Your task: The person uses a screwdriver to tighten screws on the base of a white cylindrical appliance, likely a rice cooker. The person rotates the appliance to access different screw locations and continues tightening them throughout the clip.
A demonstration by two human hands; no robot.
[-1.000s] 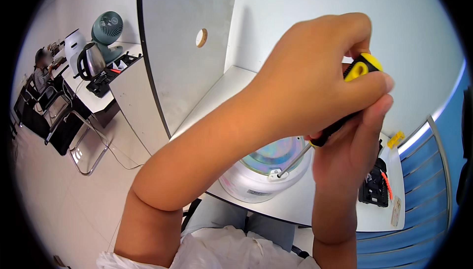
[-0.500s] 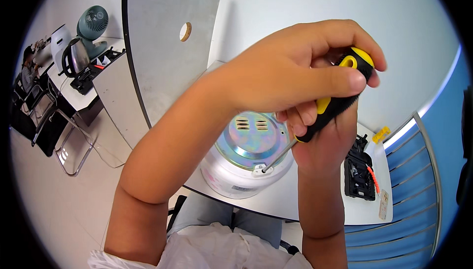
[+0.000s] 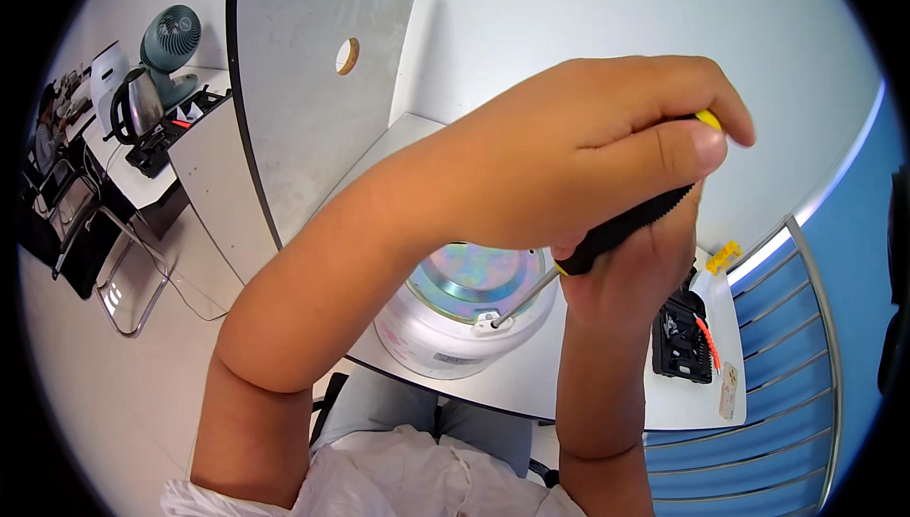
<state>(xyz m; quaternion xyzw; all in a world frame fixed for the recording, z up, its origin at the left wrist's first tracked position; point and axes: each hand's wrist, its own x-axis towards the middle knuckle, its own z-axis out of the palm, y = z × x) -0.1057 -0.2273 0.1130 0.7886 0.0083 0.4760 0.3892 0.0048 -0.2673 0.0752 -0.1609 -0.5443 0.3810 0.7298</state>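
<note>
A screwdriver [image 3: 633, 225] with a thick black-and-yellow handle slants down to the left, its metal shaft reaching a small white fitting [image 3: 489, 324] at the rim of an upturned appliance. That appliance [image 3: 409, 339] has a rounded white body, like a rice cooker, and a shiny, iridescent metal base plate [image 3: 464, 275]. My left hand [image 3: 597, 143] is closed over the handle from above, thumb along it, covering most of its yellow part. Below and behind the handle is my right hand [image 3: 640, 275], closed around it as well; its fingers are mostly hidden.
The appliance stands on a white table [image 3: 531, 380]. To the right lie a black tool case [image 3: 681, 351], an orange-red tool [image 3: 708, 342] and a yellow object [image 3: 724, 257], beside a metal railing [image 3: 823, 327]. A grey partition [image 3: 303, 90] rises at left; beyond are a fan [image 3: 172, 40], kettle [image 3: 142, 105] and chair [image 3: 118, 280].
My left hand has turned over the handle, hiding more of its yellow end. The shaft's tip stays at the white fitting. The whole view has shifted slightly.
</note>
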